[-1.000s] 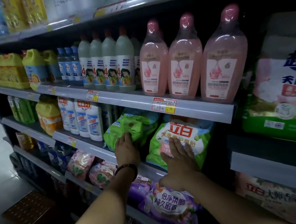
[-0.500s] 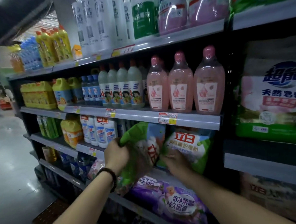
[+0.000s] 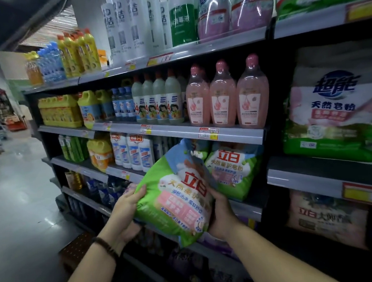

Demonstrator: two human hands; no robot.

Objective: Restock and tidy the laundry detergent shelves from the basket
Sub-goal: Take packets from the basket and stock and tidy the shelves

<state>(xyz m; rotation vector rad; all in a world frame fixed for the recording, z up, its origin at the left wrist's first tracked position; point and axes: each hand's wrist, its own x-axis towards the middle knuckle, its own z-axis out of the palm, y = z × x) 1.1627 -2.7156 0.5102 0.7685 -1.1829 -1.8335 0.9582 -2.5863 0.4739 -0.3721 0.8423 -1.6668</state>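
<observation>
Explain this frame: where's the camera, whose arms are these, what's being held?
No machine here: a person restocks a shop by hand. The one camera sits on their head, looking forward and down, so the arms are their own. The left hand and right hand each have a grip on one side of a green bag of detergent, held in front of the shelf. A matching bag stands on that shelf behind it. Pink bottles stand one level up.

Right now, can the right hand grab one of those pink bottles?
Probably not yet. The right hand and left hand both hold the green detergent bag. Nothing stands in front of the pink bottles, so it likely could after letting go.
</observation>
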